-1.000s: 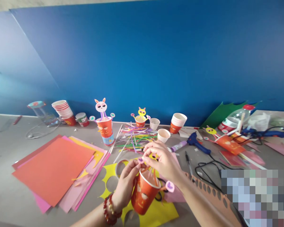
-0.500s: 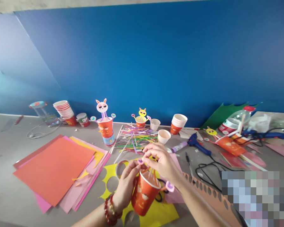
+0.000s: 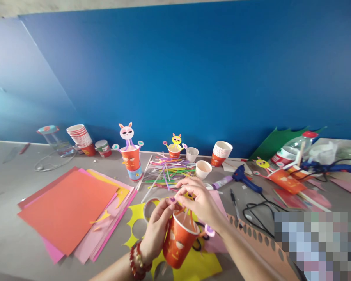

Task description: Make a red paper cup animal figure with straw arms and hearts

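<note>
An orange paper cup (image 3: 179, 242) with a white rim is tilted at the lower centre, orange and pale strips rising from its opening. My left hand (image 3: 156, 226), closed, lies along the cup's left side, its thumb and forefinger at a small pink and purple paper disc (image 3: 172, 200). Over the rim, my right hand (image 3: 197, 199) has its thumb and fingers pinched at the same disc. Partly behind the right hand is a yellow paper face (image 3: 190, 196). A second pink and purple disc (image 3: 210, 230) sticks out at the cup's right side.
Coloured paper sheets (image 3: 68, 208) lie left. Finished-looking cup figures (image 3: 130, 158) and scattered strips (image 3: 169, 171) are behind the hands. A blue glue gun (image 3: 245, 179), its cable, a pen (image 3: 234, 201) and a tipped cup (image 3: 286, 180) are on the right. Cut yellow paper (image 3: 201, 267) lies beneath.
The small disc and the fingertips at it have shifted slightly left. The hands otherwise keep nearly the same pose around the cup.
</note>
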A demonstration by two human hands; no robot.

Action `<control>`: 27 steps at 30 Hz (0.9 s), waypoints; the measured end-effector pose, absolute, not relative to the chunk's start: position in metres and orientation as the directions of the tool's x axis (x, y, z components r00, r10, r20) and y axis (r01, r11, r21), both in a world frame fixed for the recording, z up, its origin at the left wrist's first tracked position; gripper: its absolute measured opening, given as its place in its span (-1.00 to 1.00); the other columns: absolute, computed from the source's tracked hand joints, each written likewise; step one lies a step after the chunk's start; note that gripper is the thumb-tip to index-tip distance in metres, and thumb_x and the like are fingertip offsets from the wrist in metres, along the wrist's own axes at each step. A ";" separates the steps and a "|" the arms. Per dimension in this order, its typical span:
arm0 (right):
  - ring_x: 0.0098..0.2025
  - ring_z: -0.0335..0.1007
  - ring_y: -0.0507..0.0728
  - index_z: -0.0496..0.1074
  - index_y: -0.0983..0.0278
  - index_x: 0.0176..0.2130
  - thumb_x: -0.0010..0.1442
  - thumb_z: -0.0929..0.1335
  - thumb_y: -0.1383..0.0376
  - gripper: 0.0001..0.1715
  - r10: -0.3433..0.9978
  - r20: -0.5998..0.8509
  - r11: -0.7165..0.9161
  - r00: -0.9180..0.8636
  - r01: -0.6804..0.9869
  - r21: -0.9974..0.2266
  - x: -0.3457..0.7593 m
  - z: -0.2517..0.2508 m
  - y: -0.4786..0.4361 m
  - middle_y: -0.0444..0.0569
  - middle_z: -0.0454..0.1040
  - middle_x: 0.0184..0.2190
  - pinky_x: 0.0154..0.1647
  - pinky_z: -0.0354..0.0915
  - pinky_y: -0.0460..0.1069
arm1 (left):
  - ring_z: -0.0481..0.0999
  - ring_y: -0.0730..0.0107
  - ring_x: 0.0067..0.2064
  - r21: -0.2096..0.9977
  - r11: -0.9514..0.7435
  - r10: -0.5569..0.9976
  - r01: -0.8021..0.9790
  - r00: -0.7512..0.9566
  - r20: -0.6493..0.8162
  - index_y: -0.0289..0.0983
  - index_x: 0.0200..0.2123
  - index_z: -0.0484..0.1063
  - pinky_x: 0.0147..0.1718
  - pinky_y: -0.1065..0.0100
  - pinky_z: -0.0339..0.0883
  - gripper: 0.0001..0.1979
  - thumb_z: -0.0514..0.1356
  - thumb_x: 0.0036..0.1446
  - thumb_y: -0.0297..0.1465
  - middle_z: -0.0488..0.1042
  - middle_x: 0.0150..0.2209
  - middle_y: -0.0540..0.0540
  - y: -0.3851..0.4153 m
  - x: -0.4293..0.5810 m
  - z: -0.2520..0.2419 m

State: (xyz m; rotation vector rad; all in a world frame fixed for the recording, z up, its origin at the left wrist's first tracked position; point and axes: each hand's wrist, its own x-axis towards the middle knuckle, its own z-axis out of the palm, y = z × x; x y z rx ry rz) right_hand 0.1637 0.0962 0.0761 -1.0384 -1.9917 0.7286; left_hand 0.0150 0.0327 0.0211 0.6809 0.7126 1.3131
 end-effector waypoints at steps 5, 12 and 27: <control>0.00 0.36 0.27 0.55 0.18 -0.47 0.18 0.45 0.30 -0.83 0.851 0.358 0.506 -0.383 0.418 -0.755 0.163 0.075 0.096 -0.04 0.58 -0.17 0.10 0.18 0.18 | 0.50 0.39 -0.28 0.785 0.116 0.993 -0.609 0.097 -0.072 -0.22 -0.31 0.47 -0.20 0.40 0.39 -0.85 0.28 0.22 -0.26 0.55 -0.31 0.00 0.033 0.015 0.018; 0.00 0.39 0.26 0.54 0.19 -0.44 0.20 0.43 0.32 -0.84 0.841 0.351 0.515 -0.411 0.412 -0.752 0.166 0.078 0.098 -0.03 0.57 -0.15 0.11 0.20 0.18 | 0.47 0.41 -0.29 0.822 0.095 0.995 -0.561 0.069 -0.068 -0.24 -0.32 0.48 -0.23 0.44 0.35 -0.82 0.27 0.22 -0.24 0.49 -0.33 0.01 0.034 0.012 0.014; -0.02 0.40 0.24 0.53 0.22 -0.37 0.11 0.52 0.37 -0.89 0.690 0.356 0.714 -0.630 0.511 -0.479 0.165 0.119 0.105 -0.06 0.59 -0.19 0.22 0.09 0.28 | 0.33 0.45 -0.35 0.936 -0.014 1.000 -0.351 0.013 0.020 -0.27 -0.35 0.43 -0.30 0.47 0.29 -0.75 0.25 0.22 -0.21 0.40 -0.38 0.02 0.032 0.010 0.022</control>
